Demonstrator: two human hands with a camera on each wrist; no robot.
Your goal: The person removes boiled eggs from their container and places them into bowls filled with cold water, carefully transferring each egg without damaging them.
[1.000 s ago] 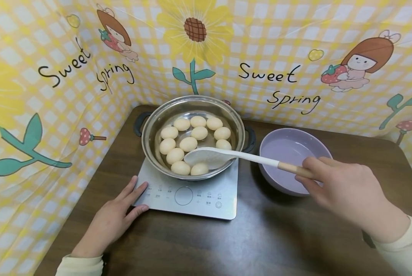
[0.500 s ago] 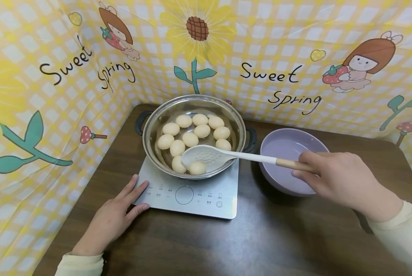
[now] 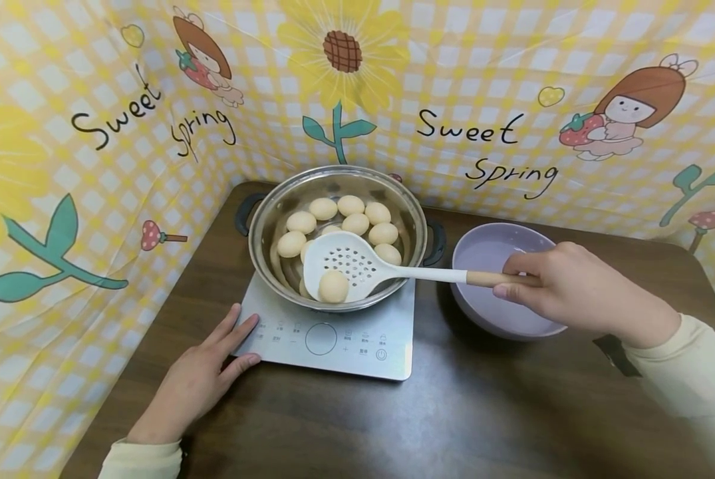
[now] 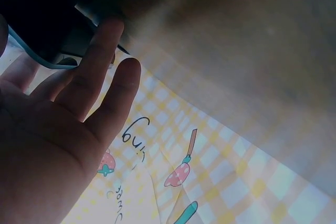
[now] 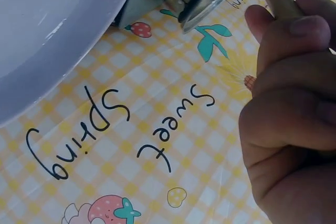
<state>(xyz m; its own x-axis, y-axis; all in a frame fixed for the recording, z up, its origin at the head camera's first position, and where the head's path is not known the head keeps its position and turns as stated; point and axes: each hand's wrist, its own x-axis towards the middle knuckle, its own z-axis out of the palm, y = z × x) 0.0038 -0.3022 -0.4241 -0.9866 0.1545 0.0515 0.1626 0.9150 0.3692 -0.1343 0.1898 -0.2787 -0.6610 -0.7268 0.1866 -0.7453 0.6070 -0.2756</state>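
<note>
My right hand (image 3: 549, 283) grips the wooden handle of a white slotted spoon (image 3: 366, 266), its fingers curled round the handle in the right wrist view too. One egg (image 3: 333, 286) sits in the spoon's bowl, over the near side of a steel pot (image 3: 267, 269). Several more pale eggs (image 3: 354, 224) lie inside the pot; a few are partly hidden behind the spoon. My left hand (image 3: 195, 379) rests with straight fingers on the left edge of a silver induction cooker (image 3: 357, 362) under the pot. In the left wrist view its fingers (image 4: 118, 95) are extended and spread.
A lilac bowl (image 3: 483, 249) stands right of the pot, below my right hand. Dark handles (image 3: 435, 243) stick out from the pot's sides. The brown table (image 3: 483, 412) ends at a yellow checked cloth (image 3: 483, 73) behind and at the left.
The spoon has turned level and come up with one egg in it. My right hand has moved a little left and up. Eggs in the pot have shifted; the left hand stays put.
</note>
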